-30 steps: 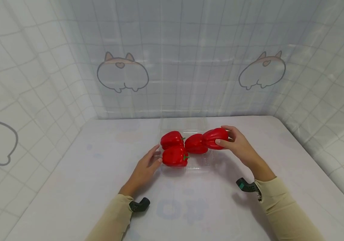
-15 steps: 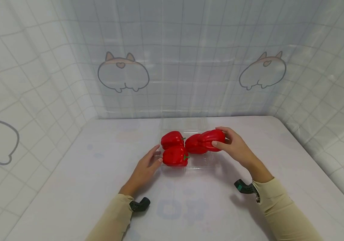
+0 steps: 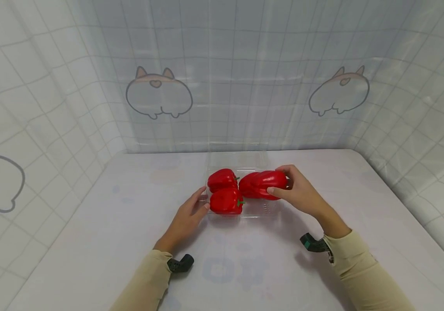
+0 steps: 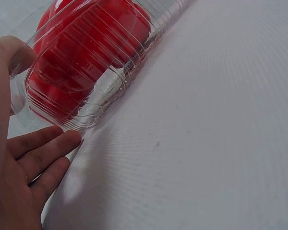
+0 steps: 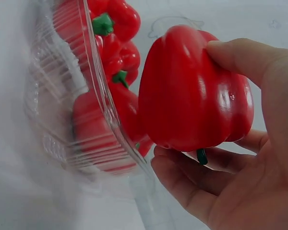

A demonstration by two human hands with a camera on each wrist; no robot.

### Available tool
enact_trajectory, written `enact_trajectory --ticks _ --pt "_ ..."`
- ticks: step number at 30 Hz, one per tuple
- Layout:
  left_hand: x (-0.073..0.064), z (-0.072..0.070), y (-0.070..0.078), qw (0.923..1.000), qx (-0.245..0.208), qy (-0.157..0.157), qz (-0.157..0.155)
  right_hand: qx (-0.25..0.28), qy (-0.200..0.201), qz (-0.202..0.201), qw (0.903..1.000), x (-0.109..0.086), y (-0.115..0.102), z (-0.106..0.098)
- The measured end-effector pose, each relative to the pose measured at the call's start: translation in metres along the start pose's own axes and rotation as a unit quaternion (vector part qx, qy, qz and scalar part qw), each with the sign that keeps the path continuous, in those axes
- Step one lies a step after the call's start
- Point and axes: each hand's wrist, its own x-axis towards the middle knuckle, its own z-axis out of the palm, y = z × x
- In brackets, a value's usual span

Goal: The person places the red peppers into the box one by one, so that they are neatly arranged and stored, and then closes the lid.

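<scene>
In the head view, my right hand point(image 3: 301, 190) grips a red bell pepper point(image 3: 271, 180) at the right side of a clear plastic container point(image 3: 257, 209). In the right wrist view, the thumb lies on the held pepper point(image 5: 192, 91) and the fingers are behind its green stem end. Two red bell peppers, one farther back point(image 3: 221, 179) and one nearer point(image 3: 226, 202), sit in the container's left half. Another pepper point(image 3: 248, 185) lies right of them, partly hidden by the held one. My left hand point(image 3: 185, 218), fingers extended, rests against the container's left side point(image 4: 62, 108).
A pale patterned cloth covers the table point(image 3: 128, 242). Behind the peppers stands the container's raised clear lid point(image 3: 237, 159). White grid-patterned curtains point(image 3: 245, 86) close in the back and both sides.
My right hand has moved left and slightly down with the bell pepper, bringing it over the right part of the container. The left hand and the other peppers stay in place.
</scene>
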Motion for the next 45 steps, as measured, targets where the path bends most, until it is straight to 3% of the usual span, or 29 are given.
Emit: enact_trajectory --ticks 5,16,29,45 --pt "-0.001 0.0 0.0 1.0 0.0 0.0 -0.004 -0.052 -0.01 -0.005 0.9986 -0.002 -0.004 0.009" --pt "-0.001 0.0 0.0 1.0 -0.002 -0.003 -0.004 -0.068 -0.02 -0.009 0.9975 -0.004 -0.011 0.025" --pt "0.0 0.0 0.004 0.9999 0.008 0.0 -0.011 -0.116 -0.017 -0.017 0.9929 -0.004 -0.013 0.029" --pt "0.0 -0.001 0.003 0.9999 0.01 0.003 -0.002 -0.232 -0.022 -0.044 0.9716 -0.006 -0.016 0.029"
